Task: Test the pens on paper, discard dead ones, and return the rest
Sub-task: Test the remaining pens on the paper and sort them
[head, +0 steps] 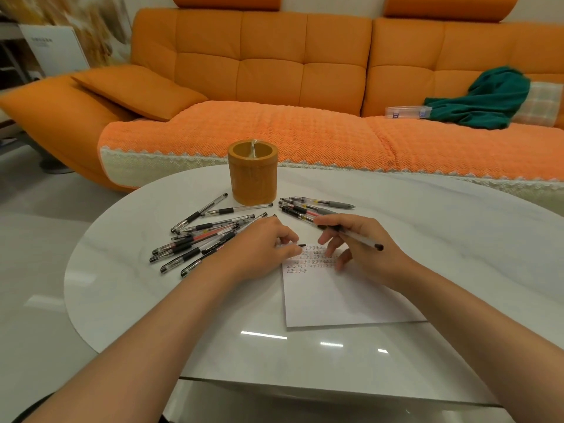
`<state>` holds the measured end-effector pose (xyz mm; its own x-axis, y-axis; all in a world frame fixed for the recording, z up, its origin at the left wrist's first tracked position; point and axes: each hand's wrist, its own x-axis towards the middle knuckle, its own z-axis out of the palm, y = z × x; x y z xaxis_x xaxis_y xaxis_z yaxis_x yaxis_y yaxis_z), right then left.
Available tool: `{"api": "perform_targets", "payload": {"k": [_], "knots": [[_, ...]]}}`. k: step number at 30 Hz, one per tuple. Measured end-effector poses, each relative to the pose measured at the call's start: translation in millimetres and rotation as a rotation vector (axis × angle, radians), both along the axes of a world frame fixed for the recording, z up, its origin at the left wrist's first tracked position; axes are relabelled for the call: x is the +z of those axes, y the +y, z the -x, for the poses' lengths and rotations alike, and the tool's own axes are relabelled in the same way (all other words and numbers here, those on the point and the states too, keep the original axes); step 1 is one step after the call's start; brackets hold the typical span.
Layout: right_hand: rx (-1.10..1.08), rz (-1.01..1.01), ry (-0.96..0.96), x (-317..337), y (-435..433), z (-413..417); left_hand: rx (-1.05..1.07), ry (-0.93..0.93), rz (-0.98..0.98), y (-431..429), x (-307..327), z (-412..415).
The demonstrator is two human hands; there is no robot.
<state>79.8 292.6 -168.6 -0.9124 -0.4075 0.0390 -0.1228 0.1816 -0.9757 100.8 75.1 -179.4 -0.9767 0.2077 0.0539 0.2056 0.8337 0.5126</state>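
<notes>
Here, right hand [367, 250] pinching a pen [363, 241], left hand [259, 248] pinching a small black cap [301, 245], orange holder [253, 178] contents unclear.

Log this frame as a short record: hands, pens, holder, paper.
left hand: pinches a small black piece, maybe a cap
right hand: holds a clear pen
paper: rows of test marks near its top
pen holder: upright on the table, behind the pens
loose pens: large pile at left, smaller group at right

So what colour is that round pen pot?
The pen pot is amber-brown, seen best in the head view.
</notes>
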Motion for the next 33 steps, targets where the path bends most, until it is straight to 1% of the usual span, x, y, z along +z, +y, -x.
{"api": "perform_targets", "payload": {"k": [2,5,7,8,9,10,12,13,15,17,19,24,28,30,33], "knots": [[0.026,0.037,-0.068,5.7,2.1,0.1,0.0,0.006,0.024,-1.7,1.3,-1.5],[-0.02,0.123,-0.213,13.5,2.1,1.7,0.013,0.034,0.068,-2.6,3.1,-3.8],[-0.013,0.117,-0.244,16.3,2.7,4.1,0.023,0.057,0.074,-1.8,5.1,-5.3],[-0.003,0.089,-0.225,16.6,2.7,5.2,0.026,0.069,0.069,-1.4,6.2,-6.0],[-0.007,0.031,-0.179,15.8,2.6,6.6,0.031,0.085,0.057,-1.1,7.5,-6.4],[-0.021,-0.071,-0.094,14.7,2.7,8.1,0.039,0.1,0.036,-1.1,9.0,-6.7],[-0.065,-0.31,0.124,11.2,1.7,11.4,0.052,0.128,-0.012,-1.8,11.3,-6.6],[-0.075,-0.39,0.21,9.0,0.6,13.4,0.052,0.133,-0.023,-2.2,12.0,-6.3],[-0.065,-0.499,0.299,6.5,-1.2,14.2,0.049,0.124,-0.023,-3.1,12.8,-5.9],[-0.065,-0.605,0.344,4.0,-3.0,13.1,0.047,0.109,-0.025,-3.8,13.0,-5.8],[-0.066,-0.648,0.379,4.7,-5.1,10.2,0.045,0.099,-0.029,-4.2,12.9,-6.0],[-0.041,-0.685,0.438,6.0,-9.6,8.3,0.037,0.108,-0.018,-3.4,13.6,-7.6],[0.025,-0.672,0.493,4.1,-12.7,6.8,0.022,0.098,-0.025,-1.3,14.7,-10.6],[0.06,-0.723,0.575,3.4,-13.9,3.9,0.024,0.078,-0.078,2.8,13.3,-11.3],[0.078,-0.887,0.805,2.9,-14.4,-1.3,0.075,-0.012,-0.272,9.9,14.4,-13.0]]}}
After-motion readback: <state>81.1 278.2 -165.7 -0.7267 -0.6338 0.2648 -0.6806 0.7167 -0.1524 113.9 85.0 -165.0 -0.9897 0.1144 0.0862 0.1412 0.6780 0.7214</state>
